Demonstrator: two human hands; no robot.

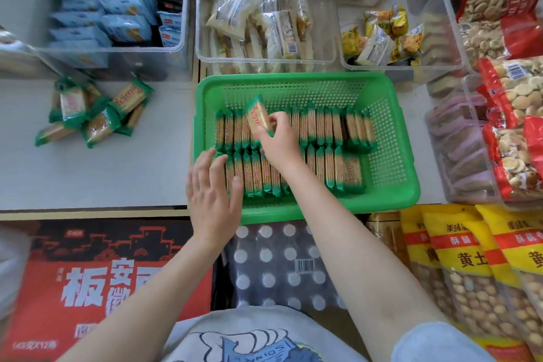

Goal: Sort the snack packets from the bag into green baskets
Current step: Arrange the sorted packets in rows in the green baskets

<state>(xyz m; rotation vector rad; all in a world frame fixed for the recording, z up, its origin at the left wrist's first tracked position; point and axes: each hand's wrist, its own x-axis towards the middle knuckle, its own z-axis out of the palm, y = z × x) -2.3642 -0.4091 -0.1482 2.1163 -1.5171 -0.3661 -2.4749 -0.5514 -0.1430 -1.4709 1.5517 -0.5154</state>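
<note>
In the green basket (393, 173), right hand (279, 141) pinches a tilted packet (258, 117); left hand (213, 194), fingers straight, braces the front row (293, 173). Forcing it may topple neighbours.

Red carton (97, 282) below shelf; yellow biscuit bags (470, 267) right.

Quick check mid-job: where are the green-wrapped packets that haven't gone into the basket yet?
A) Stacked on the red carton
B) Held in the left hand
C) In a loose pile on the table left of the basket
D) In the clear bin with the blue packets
C: a loose pile of green-wrapped packets lies on the table, left of the green basket, while the right hand pinches one packet over the rows.
</note>
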